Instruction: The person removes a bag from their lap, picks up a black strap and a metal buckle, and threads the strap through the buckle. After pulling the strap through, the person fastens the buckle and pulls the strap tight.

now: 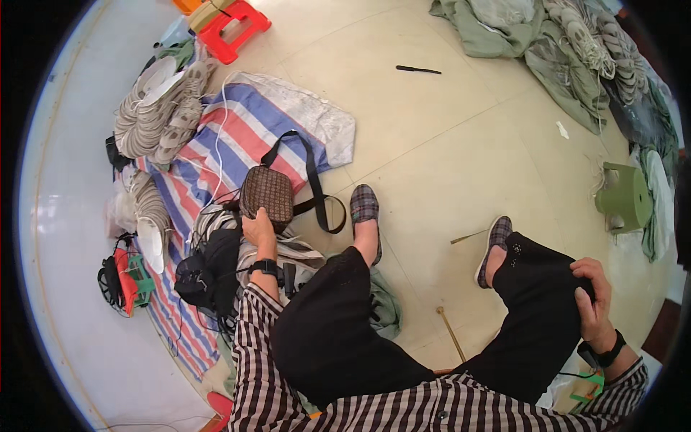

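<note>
Bag (268, 193) | brown, boxy, patterned | left hand (259, 229) gripping edge | right hand (597, 315) loosely spread

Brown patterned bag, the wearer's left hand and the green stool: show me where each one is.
Brown patterned bag (269, 194): head view, on its patterned face.
Left hand (258, 228): head view, on its back.
Green stool (628, 199): head view, mid-body.

Striped shirt (389, 410), black trousers (324, 331), plaid shoes (365, 204)

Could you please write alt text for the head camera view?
A person sits, left hand touching a brown patterned bag with a black strap, near a striped sheet and grey bundles; the right hand rests on the right knee.
</note>
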`<action>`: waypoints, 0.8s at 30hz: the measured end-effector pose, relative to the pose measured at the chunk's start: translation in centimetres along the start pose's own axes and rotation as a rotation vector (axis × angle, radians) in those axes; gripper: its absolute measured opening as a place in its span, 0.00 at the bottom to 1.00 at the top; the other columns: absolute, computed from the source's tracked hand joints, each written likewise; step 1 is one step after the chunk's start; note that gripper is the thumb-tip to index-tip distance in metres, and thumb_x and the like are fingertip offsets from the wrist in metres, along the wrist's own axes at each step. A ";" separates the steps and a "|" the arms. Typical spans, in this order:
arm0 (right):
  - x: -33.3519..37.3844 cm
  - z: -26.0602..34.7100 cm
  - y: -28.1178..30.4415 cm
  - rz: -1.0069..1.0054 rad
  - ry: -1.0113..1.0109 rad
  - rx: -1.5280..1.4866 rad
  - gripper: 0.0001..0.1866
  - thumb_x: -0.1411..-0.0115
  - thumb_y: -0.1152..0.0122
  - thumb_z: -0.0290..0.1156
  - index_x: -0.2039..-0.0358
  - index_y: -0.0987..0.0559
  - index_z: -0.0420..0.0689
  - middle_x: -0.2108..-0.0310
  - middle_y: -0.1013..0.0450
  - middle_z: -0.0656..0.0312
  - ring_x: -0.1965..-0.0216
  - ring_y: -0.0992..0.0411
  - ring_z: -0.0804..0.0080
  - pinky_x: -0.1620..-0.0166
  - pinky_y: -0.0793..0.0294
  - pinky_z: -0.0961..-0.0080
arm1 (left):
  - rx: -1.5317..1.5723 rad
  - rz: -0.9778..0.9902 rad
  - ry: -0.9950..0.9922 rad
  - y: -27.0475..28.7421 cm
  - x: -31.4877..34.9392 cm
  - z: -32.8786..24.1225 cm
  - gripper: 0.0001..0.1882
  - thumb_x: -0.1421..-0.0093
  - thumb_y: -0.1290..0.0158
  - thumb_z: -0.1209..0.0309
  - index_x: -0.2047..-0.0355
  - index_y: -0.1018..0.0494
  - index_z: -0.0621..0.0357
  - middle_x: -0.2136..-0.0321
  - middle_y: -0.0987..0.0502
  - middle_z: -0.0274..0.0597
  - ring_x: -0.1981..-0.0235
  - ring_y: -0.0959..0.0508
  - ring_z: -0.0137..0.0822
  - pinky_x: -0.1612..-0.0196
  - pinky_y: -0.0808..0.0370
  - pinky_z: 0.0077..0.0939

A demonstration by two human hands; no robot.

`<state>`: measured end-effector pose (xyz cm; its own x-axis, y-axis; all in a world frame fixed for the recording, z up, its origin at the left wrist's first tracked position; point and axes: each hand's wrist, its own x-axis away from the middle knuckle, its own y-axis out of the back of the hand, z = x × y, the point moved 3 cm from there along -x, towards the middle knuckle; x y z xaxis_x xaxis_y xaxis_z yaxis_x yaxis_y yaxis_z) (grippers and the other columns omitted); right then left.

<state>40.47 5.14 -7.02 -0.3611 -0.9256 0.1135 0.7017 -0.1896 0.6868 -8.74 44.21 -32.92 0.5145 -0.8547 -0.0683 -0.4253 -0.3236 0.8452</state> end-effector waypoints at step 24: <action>3.9 -2.2 1.6 -0.078 0.126 -0.031 0.11 0.49 0.46 0.25 0.64 0.27 0.37 0.61 0.29 0.51 0.58 0.31 0.57 0.52 0.33 0.69 | -0.370 0.352 -0.328 -1.3 5.3 -2.3 0.38 0.53 0.50 0.59 0.45 0.43 0.70 0.56 0.29 0.69 0.54 0.29 0.63 0.50 0.34 0.45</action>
<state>41.59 0.53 -7.05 -0.3369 -0.9410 -0.0318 0.6938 -0.2709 0.6673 -3.79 41.04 -33.14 0.1089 -0.9843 0.1392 -0.2107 0.1140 0.9709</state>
